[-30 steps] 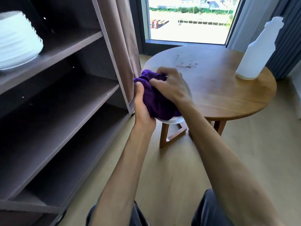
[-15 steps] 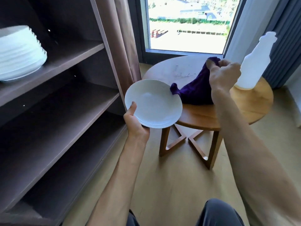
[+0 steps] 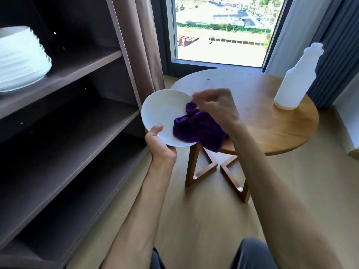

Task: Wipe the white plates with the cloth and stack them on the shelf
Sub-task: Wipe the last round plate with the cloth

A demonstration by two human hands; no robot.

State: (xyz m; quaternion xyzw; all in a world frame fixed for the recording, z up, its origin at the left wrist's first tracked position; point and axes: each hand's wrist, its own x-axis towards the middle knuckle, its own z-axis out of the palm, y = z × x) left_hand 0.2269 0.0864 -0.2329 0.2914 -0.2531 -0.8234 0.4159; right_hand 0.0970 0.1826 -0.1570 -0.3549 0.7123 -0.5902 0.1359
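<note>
From the head view, we hold a white plate (image 3: 166, 115) in our left hand (image 3: 159, 143), thumb laid over the near rim and the other fingers hidden beneath it, so the plate sits tilted in the air between the dark shelf unit (image 3: 77, 117) and the round wooden table (image 3: 272, 117). Our right hand (image 3: 215, 107) is blurred, but its fingers are curled and bunched on the purple cloth (image 3: 196, 131), which drapes over the plate's right half and hangs off its lower edge.

We judge the plate to be stiff, glazed and smooth, so likely slippery under a thumb, and breakable if it drops to the wooden floor. It looks light enough for one hand. The rim is the sensible place to grip, thumb above and fingers below, as we have it now. The cloth is soft and limp; it needs gathering into the palm, since loose corners trail.

A stack of white plates (image 3: 21, 61) already rests on an upper shelf, well apart from the plate in hand. Setting ours on top will call for a level, gentle lowering. A white plastic bottle (image 3: 297, 78) stands on the far side of the table.
</note>
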